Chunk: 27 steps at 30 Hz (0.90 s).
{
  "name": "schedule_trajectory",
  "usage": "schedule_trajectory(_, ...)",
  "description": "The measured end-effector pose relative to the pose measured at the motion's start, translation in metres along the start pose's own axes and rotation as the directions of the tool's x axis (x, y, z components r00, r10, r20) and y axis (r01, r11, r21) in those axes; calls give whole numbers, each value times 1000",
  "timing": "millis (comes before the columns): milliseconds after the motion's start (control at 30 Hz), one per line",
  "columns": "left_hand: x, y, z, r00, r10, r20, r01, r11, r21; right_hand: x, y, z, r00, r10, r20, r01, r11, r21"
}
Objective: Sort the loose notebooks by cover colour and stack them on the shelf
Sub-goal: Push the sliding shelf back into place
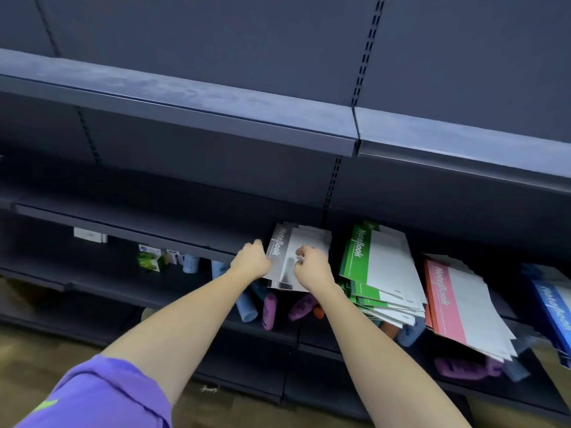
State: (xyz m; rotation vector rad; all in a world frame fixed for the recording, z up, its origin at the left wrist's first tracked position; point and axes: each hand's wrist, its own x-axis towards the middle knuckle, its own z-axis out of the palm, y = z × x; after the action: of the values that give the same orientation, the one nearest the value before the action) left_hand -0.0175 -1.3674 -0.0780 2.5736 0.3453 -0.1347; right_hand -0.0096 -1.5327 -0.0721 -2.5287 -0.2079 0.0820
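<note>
- My purple short sleeve [102, 396] with a lime-green mark sits closest, low on the left, and both my bare forearms reach forward from it toward the dark blue metal shelving.
- My left hand [251, 261] is curled at the left edge of the stack of grey-covered notebooks [284, 254], fingers tucked round or under that edge; it looks like a grip, though the fingertips are hidden.
- My right hand [310, 267] is clenched on top of the same grey stack, near its middle, knuckles up; I cannot tell whether it pinches a cover or only presses down.
- The grey stack lies on the middle shelf [197, 247], its front end jutting past the shelf lip, with "NoteBook" printed along its grey band.
- Just to its right lies a fanned, untidy pile of green-covered notebooks [364, 257], leaning toward me.
- Further right is a pile of red-and-pink-covered notebooks [445, 301], also tilted, overhanging the edge.
- At the far right edge a blue-covered notebook pile [553, 307] is partly cut off.
- On the lower shelf, beneath the notebooks, lie blue and purple bottles [268, 310] on their sides, and small green and white boxes [151, 259] stand further left.
- The wide upper shelf [216, 103] runs across above everything.
</note>
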Motion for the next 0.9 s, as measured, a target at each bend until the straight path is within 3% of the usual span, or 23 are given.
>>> schedule_trajectory(200,13,-60,-44,995,61,-76,-65,996,-58,18,-41,31,993,-109,52,111,993,-30)
schedule_trajectory(533,3,-238,-149,985,-100,-139,89,993,-80,31,-223,146,908,-355,222,381,921,-86)
schedule_trajectory(767,-15,-379,-241,976,-133,-172,141,989,36,22,-361,243,879,-392,270,424,903,-70)
schedule_trajectory(900,-25,-447,-283,979,-128,-159,168,948,269,15,-434,289,833,-472,289,527,836,-153)
